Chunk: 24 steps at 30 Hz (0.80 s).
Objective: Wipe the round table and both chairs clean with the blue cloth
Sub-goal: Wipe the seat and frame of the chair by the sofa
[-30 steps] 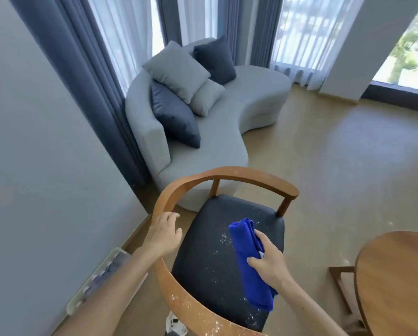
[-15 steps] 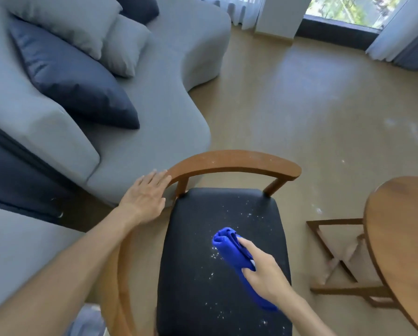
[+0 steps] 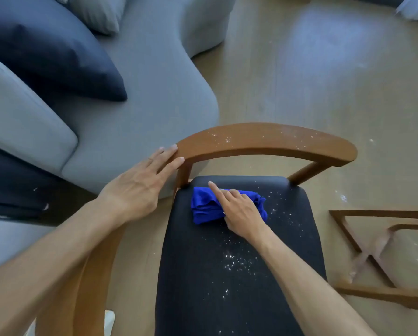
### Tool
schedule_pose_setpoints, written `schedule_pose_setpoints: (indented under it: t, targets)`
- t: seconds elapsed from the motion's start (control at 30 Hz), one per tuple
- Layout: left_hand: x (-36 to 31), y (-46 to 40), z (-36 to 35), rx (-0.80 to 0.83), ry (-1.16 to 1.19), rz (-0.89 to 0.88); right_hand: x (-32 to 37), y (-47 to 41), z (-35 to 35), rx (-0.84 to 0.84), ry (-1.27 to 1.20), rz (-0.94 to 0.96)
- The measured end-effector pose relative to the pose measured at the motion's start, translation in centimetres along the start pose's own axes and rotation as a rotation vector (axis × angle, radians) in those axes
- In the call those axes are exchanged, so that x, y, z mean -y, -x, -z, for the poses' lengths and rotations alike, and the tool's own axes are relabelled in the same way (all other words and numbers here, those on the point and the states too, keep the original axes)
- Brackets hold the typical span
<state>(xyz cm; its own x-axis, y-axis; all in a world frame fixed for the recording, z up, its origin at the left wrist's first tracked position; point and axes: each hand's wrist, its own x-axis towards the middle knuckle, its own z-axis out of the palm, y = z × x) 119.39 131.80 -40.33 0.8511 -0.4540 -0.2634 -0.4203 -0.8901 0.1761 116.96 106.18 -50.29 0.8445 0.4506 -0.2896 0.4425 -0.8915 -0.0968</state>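
Note:
A wooden chair with a curved backrest point(image 3: 263, 141) and a dark seat point(image 3: 239, 275) fills the lower middle of the head view. White crumbs speckle the seat and the backrest. The bunched blue cloth point(image 3: 206, 206) lies at the seat's far left corner. My right hand point(image 3: 239, 212) presses flat on the cloth, fingers stretched out over it. My left hand point(image 3: 140, 187) rests with straight fingers on the left bend of the backrest.
A grey sofa point(image 3: 154, 93) with a dark cushion point(image 3: 57, 57) stands close behind and left of the chair. The table's wooden cross base point(image 3: 372, 253) sits on the floor at the right edge. Crumbs dot the tan floor point(image 3: 324, 81).
The view has dropped closer to the chair. My right hand has pushed the cloth from mid-seat to the far left corner, now flat on it. My left hand has stayed on the backrest.

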Motion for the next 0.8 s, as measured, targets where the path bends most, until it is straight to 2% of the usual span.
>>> schedule_pose_setpoints:
  t: [0.1,0.23,0.4,0.53,0.67,0.8]
  targets:
    - [0.1,-0.1,0.1,0.003,0.027,0.001,-1.4,-1.2,-1.0,-0.013,0.103,0.035]
    - [0.2,-0.1,0.0,-0.008,0.041,0.012,-2.4,-1.4,-1.9,0.033,0.109,0.088]
    - [0.1,-0.1,-0.1,-0.016,0.048,0.025,-0.3,0.4,-2.5,-0.166,0.06,0.062]
    - [0.1,-0.1,-0.2,-0.015,0.04,0.037,2.1,4.8,-4.3,-0.218,0.079,0.104]
    - [-0.1,0.0,-0.2,0.004,0.024,0.037,6.3,14.7,-7.7,-0.147,0.092,0.272]
    - [0.0,0.7,-0.1,0.083,-0.01,0.038,8.5,21.6,-8.1,0.118,0.068,0.426]
